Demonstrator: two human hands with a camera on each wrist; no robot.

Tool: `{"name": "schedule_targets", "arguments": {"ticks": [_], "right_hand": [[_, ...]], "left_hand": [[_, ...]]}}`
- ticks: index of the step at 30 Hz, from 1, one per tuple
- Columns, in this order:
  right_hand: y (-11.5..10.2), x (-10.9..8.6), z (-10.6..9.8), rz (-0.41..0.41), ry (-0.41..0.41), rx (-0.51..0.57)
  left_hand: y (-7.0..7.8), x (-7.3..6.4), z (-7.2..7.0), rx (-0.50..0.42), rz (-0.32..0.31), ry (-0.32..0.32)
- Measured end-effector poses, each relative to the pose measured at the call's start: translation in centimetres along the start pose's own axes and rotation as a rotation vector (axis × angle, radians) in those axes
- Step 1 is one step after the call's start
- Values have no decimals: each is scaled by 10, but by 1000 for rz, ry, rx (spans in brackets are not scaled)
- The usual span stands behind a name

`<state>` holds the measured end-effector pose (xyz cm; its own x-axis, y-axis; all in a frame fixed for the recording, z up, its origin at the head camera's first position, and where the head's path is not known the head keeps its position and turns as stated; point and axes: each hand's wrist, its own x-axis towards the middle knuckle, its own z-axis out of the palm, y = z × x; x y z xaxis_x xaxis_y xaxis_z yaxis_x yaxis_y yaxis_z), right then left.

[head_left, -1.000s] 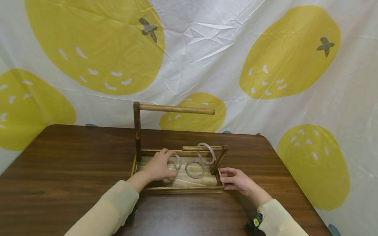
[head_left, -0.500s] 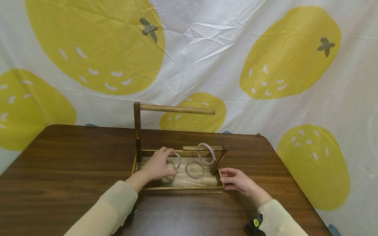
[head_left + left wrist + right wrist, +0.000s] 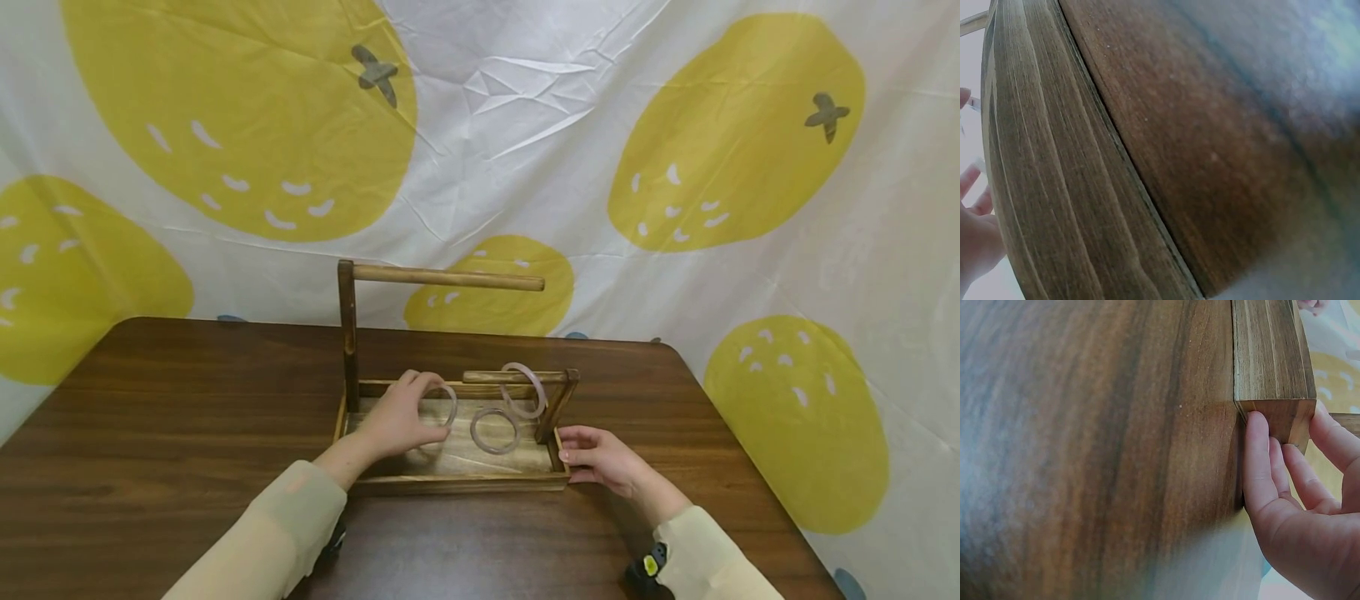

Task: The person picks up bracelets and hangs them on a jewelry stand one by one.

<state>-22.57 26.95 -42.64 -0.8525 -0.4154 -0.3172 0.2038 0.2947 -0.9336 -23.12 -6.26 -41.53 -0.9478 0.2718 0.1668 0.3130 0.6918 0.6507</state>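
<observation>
My left hand (image 3: 393, 423) holds a pale translucent bangle (image 3: 454, 406) upright between thumb and fingers, over the left half of a wooden tray stand (image 3: 465, 481). A second bangle (image 3: 495, 452) lies on the tray floor to its right. Around the short right-hand bar (image 3: 483, 377) hangs a pinkish bangle (image 3: 541, 392). At the tray's right end, my right hand (image 3: 603, 460) grips the end wall; in the right wrist view the fingers (image 3: 1260, 456) press its outside and the thumb is up at the rim. The left wrist view shows mostly the tray's front wall (image 3: 1054, 162).
A taller post (image 3: 348, 333) rises from the tray's left end, with a long bar (image 3: 450, 277) reaching right above the tray. The tray stands on a dark wooden table (image 3: 187, 400). Behind it hangs a lemon-print cloth (image 3: 510, 183).
My left hand has shifted slightly left and up, carrying the bangle with it. My right hand stays at the tray's end.
</observation>
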Motion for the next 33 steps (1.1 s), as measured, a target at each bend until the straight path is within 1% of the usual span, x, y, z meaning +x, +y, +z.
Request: {"name": "schedule_targets", "arguments": {"ticks": [8, 13, 18, 27, 33], "right_hand": [[0, 0, 0, -10, -5, 3], [-1, 0, 0, -13, -13, 15], [-1, 1, 0, -14, -15, 22], [0, 0, 0, -12, -16, 21], [0, 0, 0, -11, -14, 22]], "left_hand": [[3, 0, -3, -46, -6, 27], [4, 0, -4, -61, 9, 47], [3, 0, -5, -95, 21, 60], [3, 1, -7, -95, 64, 92], [7, -1, -9, -108, 67, 107]]}}
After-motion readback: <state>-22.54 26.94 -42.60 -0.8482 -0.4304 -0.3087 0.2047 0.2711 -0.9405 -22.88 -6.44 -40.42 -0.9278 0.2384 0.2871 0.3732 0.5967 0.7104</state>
